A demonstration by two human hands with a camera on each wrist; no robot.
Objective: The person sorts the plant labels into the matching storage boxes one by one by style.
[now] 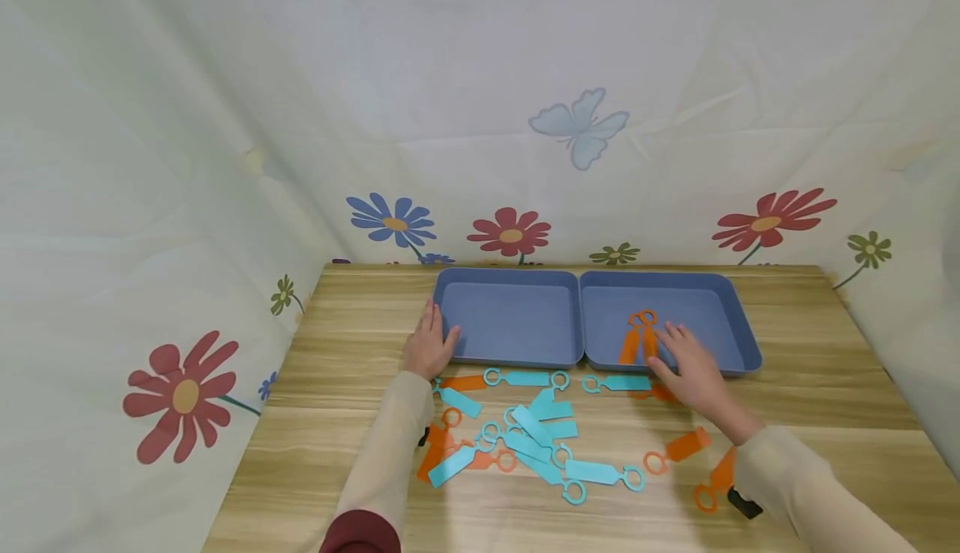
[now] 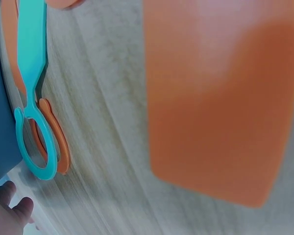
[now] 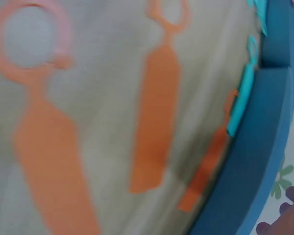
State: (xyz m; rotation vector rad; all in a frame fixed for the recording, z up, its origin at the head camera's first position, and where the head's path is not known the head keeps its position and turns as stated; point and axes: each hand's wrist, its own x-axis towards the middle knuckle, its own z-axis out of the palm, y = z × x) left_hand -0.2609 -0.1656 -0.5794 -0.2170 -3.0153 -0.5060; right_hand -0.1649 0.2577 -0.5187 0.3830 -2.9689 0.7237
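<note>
My left hand (image 1: 429, 346) rests on the left rim of the left blue tray (image 1: 510, 320), fingers extended and thumb apart; its fingertips (image 2: 22, 208) show at the corner of the left wrist view. Over the front of the right blue tray (image 1: 697, 307) is my right hand (image 1: 693, 374), slightly blurred, fingers loosely spread with nothing seen between them. Beside its fingertips, two flat orange ring-ended tags (image 1: 631, 343) lie in that tray. Turquoise tags (image 1: 592, 471) and orange tags (image 1: 684, 446) are scattered on the table before the trays, some overlapping.
Both trays stand side by side on a wood-grain table (image 1: 307, 420), near its back edge. A white flower-printed cloth (image 1: 450, 120) hangs behind and at the sides. Several tags lie close along the trays' front walls. Others lie under or beside my forearms.
</note>
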